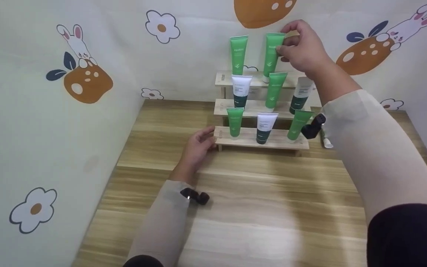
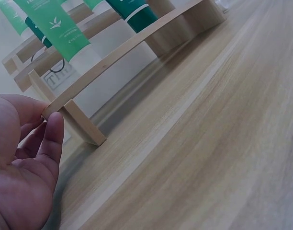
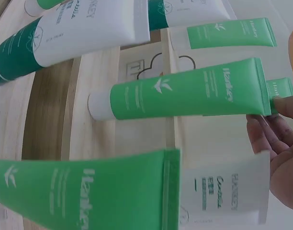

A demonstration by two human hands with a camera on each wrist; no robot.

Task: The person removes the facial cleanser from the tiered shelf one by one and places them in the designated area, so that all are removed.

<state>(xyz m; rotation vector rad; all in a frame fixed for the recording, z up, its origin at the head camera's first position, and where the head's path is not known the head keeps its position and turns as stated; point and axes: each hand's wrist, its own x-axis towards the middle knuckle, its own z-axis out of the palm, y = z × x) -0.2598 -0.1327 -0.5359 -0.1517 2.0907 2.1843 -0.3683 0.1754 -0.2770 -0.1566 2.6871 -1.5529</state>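
My right hand (image 1: 304, 48) pinches a green tube (image 1: 271, 55) at the rack's (image 1: 247, 138) top tier.
Long axis near-upright, right hand nearer; my left hand (image 1: 197, 148) grips the rack's lower left end.

The place looked like a shop display: tubes (image 1: 272, 91) stood on a rack (image 1: 249, 138) near the table's (image 1: 250, 193) back edge, before rabbit-print walls (image 1: 195, 66).

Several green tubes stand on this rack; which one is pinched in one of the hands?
The right-hand green tube on the top tier: the right hand pinches it, whereas the other green tubes stand untouched.
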